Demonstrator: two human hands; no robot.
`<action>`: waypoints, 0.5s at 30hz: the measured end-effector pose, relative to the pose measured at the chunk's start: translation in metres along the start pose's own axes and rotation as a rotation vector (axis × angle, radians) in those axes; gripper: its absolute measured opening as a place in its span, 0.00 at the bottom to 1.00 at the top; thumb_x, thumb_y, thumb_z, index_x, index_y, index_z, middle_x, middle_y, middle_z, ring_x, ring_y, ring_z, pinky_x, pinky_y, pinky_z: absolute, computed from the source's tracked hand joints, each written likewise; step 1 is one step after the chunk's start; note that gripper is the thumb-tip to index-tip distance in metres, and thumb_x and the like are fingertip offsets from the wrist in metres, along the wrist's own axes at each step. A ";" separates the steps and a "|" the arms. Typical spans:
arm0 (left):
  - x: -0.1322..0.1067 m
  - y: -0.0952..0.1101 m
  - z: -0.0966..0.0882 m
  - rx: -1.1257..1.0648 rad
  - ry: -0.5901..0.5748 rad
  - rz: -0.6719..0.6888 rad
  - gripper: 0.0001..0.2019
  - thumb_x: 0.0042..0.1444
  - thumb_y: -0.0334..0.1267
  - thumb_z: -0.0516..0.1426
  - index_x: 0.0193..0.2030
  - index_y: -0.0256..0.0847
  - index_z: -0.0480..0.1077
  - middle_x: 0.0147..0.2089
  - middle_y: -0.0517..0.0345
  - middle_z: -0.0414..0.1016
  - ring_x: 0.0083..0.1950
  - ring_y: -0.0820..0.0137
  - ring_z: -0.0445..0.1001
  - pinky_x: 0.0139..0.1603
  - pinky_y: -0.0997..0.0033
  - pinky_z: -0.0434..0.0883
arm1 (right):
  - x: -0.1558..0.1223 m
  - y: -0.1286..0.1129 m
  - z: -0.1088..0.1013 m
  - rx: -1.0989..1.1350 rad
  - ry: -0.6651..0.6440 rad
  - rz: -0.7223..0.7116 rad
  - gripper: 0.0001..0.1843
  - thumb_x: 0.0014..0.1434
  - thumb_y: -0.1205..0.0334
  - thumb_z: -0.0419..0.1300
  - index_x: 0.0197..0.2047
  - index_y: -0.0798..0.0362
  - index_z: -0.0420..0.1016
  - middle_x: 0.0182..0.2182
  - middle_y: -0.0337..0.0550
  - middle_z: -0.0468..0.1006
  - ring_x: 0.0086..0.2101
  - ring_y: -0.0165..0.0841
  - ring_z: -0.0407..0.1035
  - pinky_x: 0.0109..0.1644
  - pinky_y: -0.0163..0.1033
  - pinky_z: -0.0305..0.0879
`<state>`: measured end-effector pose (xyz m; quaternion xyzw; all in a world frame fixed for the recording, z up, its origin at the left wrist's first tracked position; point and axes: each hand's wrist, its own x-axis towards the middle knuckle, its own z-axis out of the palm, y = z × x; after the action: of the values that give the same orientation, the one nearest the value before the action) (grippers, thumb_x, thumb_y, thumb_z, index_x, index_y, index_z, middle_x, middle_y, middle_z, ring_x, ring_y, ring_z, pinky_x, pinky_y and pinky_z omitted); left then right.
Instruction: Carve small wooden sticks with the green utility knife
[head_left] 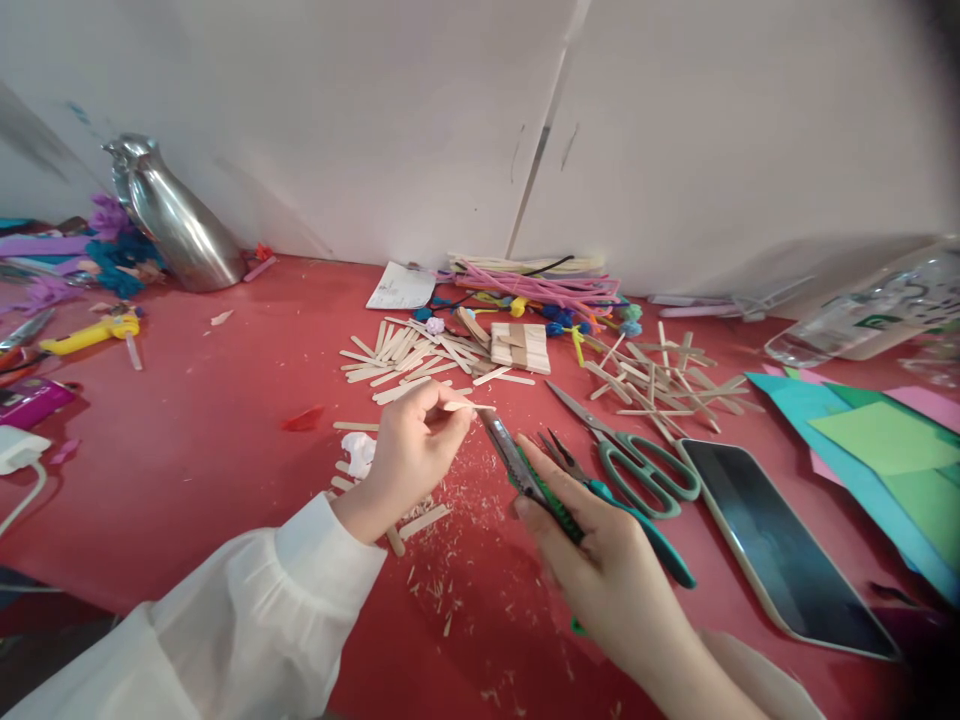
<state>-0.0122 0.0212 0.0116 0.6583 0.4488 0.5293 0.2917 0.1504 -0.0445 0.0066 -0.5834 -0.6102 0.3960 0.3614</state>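
Observation:
Pinched between the thumb and fingers of my left hand [420,440] is a thin wooden craft stick [466,406], its tip pointing right. My right hand [592,550] is wrapped round a green and black utility knife [536,480]. The knife's blade end meets or nearly touches the stick's tip; contact is hard to make out. Below both hands, pale wood shavings [442,575] are scattered over the red table [225,440]. Several craft sticks [424,522] lie partly hidden under my left wrist, beside a crumpled white scrap [358,453].
Green-handled scissors [649,475], teal-handled pliers [660,540] and a phone [787,540] lie right of my right hand. Behind are piles of craft sticks [405,350] and pink pipe cleaners [540,285]. A steel jug [180,220] stands back left, coloured paper [870,435] at right.

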 end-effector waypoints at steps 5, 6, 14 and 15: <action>0.002 -0.001 0.000 -0.036 -0.005 -0.066 0.06 0.54 0.34 0.54 0.27 0.39 0.64 0.30 0.55 0.74 0.31 0.71 0.74 0.32 0.73 0.69 | 0.003 -0.003 0.000 0.021 0.054 -0.022 0.26 0.57 0.58 0.52 0.59 0.52 0.65 0.18 0.34 0.72 0.10 0.23 0.52 0.10 0.30 0.54; 0.002 -0.001 0.000 -0.018 0.004 -0.069 0.06 0.54 0.34 0.54 0.27 0.39 0.64 0.29 0.56 0.74 0.30 0.71 0.74 0.30 0.73 0.69 | 0.004 -0.003 -0.001 -0.053 0.054 -0.075 0.25 0.57 0.59 0.52 0.59 0.51 0.66 0.21 0.36 0.74 0.11 0.22 0.51 0.10 0.30 0.53; 0.005 -0.003 -0.002 0.072 0.029 -0.060 0.05 0.52 0.32 0.55 0.26 0.39 0.65 0.26 0.58 0.72 0.27 0.73 0.70 0.27 0.74 0.65 | 0.004 -0.001 -0.005 -0.341 0.118 -0.305 0.23 0.59 0.62 0.50 0.57 0.52 0.67 0.31 0.43 0.79 0.14 0.26 0.60 0.12 0.31 0.57; 0.005 -0.004 -0.002 0.067 0.024 -0.064 0.05 0.52 0.32 0.55 0.26 0.39 0.65 0.25 0.58 0.72 0.26 0.74 0.69 0.27 0.74 0.65 | 0.004 0.000 -0.004 -0.353 0.123 -0.314 0.23 0.59 0.63 0.50 0.57 0.52 0.67 0.30 0.42 0.79 0.15 0.26 0.61 0.12 0.31 0.57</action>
<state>-0.0149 0.0268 0.0108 0.6467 0.4905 0.5121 0.2808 0.1540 -0.0401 0.0083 -0.5584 -0.7301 0.1858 0.3473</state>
